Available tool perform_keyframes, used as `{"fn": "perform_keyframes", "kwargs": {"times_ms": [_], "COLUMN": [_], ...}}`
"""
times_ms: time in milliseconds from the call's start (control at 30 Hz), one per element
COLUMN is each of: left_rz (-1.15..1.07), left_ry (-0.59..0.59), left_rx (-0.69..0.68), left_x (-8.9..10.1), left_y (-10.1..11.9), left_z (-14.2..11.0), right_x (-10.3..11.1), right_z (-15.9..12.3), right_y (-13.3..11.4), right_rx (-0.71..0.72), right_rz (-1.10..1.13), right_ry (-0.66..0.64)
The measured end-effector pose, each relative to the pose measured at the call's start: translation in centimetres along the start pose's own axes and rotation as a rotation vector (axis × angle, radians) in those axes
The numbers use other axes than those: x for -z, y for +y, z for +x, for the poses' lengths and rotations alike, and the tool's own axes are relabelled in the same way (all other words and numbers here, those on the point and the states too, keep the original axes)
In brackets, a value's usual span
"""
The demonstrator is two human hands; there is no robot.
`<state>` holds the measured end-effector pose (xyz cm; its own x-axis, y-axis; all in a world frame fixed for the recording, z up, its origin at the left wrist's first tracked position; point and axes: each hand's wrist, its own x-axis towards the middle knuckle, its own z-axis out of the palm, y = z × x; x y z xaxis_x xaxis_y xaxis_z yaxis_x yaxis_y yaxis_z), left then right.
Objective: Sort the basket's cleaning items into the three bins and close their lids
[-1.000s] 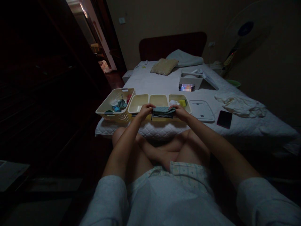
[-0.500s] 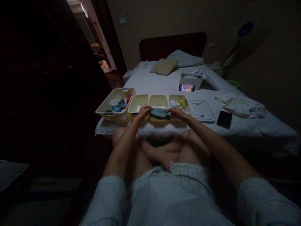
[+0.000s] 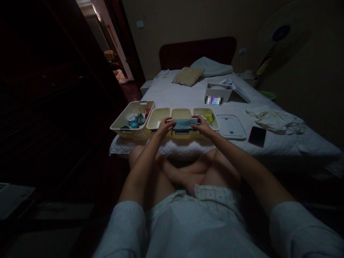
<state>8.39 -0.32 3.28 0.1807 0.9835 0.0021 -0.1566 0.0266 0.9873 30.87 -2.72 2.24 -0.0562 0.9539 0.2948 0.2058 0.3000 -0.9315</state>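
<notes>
A small teal patterned cloth (image 3: 184,123) is stretched flat between my hands, just above the middle section of a cream three-part tray (image 3: 161,115) at the near edge of the bed. My left hand (image 3: 166,126) pinches its left end and my right hand (image 3: 200,124) pinches its right end. The tray's right section holds a yellow item (image 3: 209,116) and something white behind my right hand. I sit cross-legged on the floor in front of the bed.
A cream woven basket (image 3: 126,128) with small items stands left of the tray. A white lid (image 3: 231,126), a dark phone (image 3: 257,135) and a crumpled cloth (image 3: 276,122) lie to the right. Farther back are a white box (image 3: 218,90) and pillows (image 3: 188,75). A fan (image 3: 282,39) stands at the right.
Both hands have carried the teal cloth slightly forward, over the tray's middle section. The cloth hung folded and sagging before; it is now pulled out flatter between the hands.
</notes>
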Motion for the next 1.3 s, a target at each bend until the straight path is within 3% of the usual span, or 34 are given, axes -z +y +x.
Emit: {"fn": "perform_keyframes", "kwargs": {"times_ms": [133, 200, 400, 600, 1000, 1167, 1300], "left_rz": [0.049, 0.089, 0.136, 0.148, 0.317, 0.428, 0.476], "left_ry": [-0.177, -0.203, 0.008, 0.207, 0.39, 0.399, 0.446], "left_rx": [0.118, 0.13, -0.041, -0.129, -0.158, -0.147, -0.183], "left_x": [-0.1, 0.0, 0.6, 2.3, 10.5, 11.5, 12.0], "left_y": [-0.1, -0.2, -0.4, 0.0, 0.5, -0.6, -2.0], "left_z": [-0.3, -0.4, 0.5, 2.7, 8.1, 11.7, 14.9], "right_x": [-0.1, -0.1, -0.9, -4.0, -11.8, -14.3, -15.7], "right_z": [0.1, 0.0, 0.5, 2.9, 10.8, 13.2, 15.1], "right_y": [-0.2, -0.2, 0.6, 0.7, 1.5, 2.6, 3.1], "right_rx": [0.006, 0.002, -0.022, -0.123, 0.002, 0.028, 0.037], "right_rz": [-0.052, -0.06, -0.121, -0.064, -0.285, -0.486, -0.651], "right_ry": [0.049, 0.038, 0.031, 0.079, 0.017, 0.128, 0.086]}}
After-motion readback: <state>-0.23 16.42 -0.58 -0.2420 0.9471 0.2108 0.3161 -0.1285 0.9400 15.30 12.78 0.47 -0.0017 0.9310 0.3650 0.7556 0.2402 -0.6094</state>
